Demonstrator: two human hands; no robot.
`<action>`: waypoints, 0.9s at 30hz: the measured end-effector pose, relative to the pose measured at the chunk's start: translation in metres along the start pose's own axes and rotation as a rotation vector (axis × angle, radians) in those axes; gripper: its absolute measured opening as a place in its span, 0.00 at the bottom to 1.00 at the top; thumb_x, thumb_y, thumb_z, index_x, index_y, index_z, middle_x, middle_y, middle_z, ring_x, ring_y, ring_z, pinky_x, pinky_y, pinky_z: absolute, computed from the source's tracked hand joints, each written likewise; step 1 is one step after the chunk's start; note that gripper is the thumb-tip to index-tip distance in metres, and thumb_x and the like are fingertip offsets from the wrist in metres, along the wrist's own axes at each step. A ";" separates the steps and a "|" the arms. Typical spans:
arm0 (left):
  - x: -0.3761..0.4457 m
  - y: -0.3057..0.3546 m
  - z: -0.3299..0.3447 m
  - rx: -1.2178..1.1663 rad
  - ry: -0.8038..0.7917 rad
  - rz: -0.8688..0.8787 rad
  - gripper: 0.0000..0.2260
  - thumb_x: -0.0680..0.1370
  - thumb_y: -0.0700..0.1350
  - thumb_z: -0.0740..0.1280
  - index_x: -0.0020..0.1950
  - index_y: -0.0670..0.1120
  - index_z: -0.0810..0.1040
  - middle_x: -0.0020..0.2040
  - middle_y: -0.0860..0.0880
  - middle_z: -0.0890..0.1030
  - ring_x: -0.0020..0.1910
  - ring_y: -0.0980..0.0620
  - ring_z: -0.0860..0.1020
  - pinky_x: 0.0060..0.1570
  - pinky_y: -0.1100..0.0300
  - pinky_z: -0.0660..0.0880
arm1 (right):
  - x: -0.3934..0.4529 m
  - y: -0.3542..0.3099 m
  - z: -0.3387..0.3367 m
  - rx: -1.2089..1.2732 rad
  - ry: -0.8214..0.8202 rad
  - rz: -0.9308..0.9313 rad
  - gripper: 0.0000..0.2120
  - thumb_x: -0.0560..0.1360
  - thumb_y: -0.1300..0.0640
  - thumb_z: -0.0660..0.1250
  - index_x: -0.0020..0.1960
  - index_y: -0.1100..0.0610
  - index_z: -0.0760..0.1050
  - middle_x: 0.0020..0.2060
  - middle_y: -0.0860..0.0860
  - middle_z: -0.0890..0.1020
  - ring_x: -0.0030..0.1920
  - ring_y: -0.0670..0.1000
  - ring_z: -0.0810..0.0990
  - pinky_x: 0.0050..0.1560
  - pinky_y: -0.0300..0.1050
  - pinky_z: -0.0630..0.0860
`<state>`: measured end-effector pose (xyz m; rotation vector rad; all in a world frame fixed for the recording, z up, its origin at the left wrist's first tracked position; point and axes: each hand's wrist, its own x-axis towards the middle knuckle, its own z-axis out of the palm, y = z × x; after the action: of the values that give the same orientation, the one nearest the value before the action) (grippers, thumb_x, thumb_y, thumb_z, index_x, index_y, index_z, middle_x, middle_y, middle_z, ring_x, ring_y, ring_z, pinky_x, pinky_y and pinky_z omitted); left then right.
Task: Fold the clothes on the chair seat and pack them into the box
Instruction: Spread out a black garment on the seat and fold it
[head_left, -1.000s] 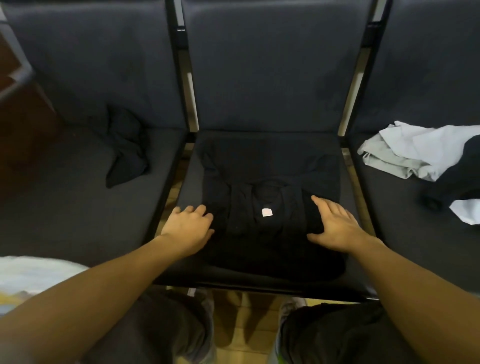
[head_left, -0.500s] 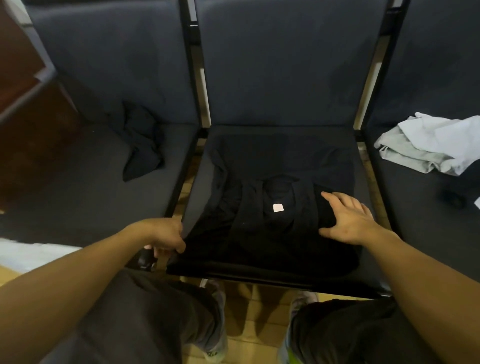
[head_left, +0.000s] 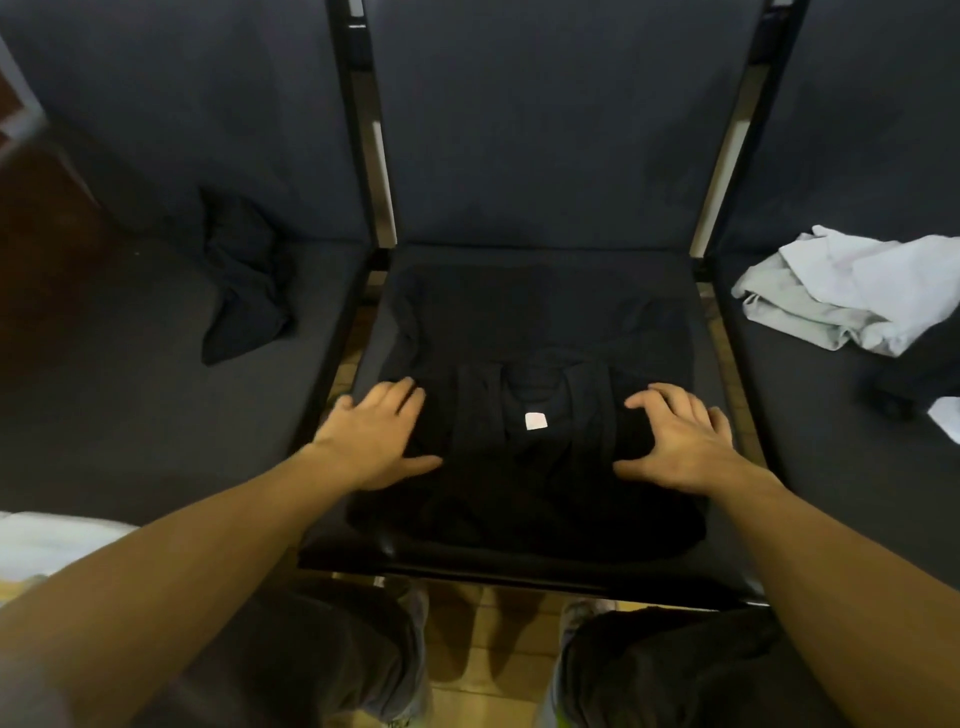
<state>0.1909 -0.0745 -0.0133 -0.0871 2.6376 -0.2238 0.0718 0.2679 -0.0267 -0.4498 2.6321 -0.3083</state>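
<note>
Chairs: three, side by side, at 9 o'clock (head_left: 130, 415), centre (head_left: 519, 260) and 3 o'clock (head_left: 831, 467). Black shirt (head_left: 519, 493): one, flat on the centre seat, bearing one white label (head_left: 535, 421). Dark crumpled garment (head_left: 244, 280): one, at 10 o'clock. Pale garments (head_left: 857, 291): one heap at 2 o'clock; the count within it cannot be told. Hands: two, left hand (head_left: 379, 441) and right hand (head_left: 680, 441).

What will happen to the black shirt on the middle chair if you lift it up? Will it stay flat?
Probably not. The black cloth shirt shows soft creases, so it would likely sag and come unfolded if lifted by one edge. It looks thin, so probably light. The left hand and right hand lie on it; lifting with both should keep it neater.
</note>
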 end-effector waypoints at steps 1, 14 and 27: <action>-0.004 -0.008 0.000 0.032 -0.040 -0.033 0.48 0.76 0.76 0.54 0.84 0.48 0.43 0.84 0.49 0.46 0.82 0.45 0.50 0.73 0.39 0.62 | 0.000 0.003 0.000 0.007 0.002 0.001 0.38 0.65 0.36 0.75 0.70 0.41 0.62 0.76 0.46 0.55 0.79 0.53 0.51 0.78 0.62 0.45; 0.016 -0.012 -0.043 0.006 0.162 0.041 0.27 0.80 0.66 0.58 0.74 0.52 0.68 0.67 0.48 0.70 0.67 0.44 0.72 0.61 0.45 0.75 | 0.015 -0.019 -0.010 0.021 0.339 -0.073 0.05 0.74 0.48 0.68 0.49 0.45 0.76 0.62 0.46 0.71 0.66 0.55 0.67 0.64 0.53 0.66; 0.205 0.102 -0.114 -0.132 0.277 0.115 0.31 0.83 0.66 0.53 0.79 0.48 0.60 0.73 0.43 0.70 0.72 0.42 0.69 0.63 0.44 0.72 | 0.103 0.027 0.002 -0.034 0.495 -0.112 0.32 0.78 0.40 0.58 0.79 0.52 0.61 0.77 0.49 0.64 0.77 0.51 0.60 0.78 0.50 0.52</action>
<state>-0.0453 0.0212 -0.0280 0.0566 2.9197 -0.0234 -0.0212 0.2558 -0.0764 -0.5978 3.1013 -0.4612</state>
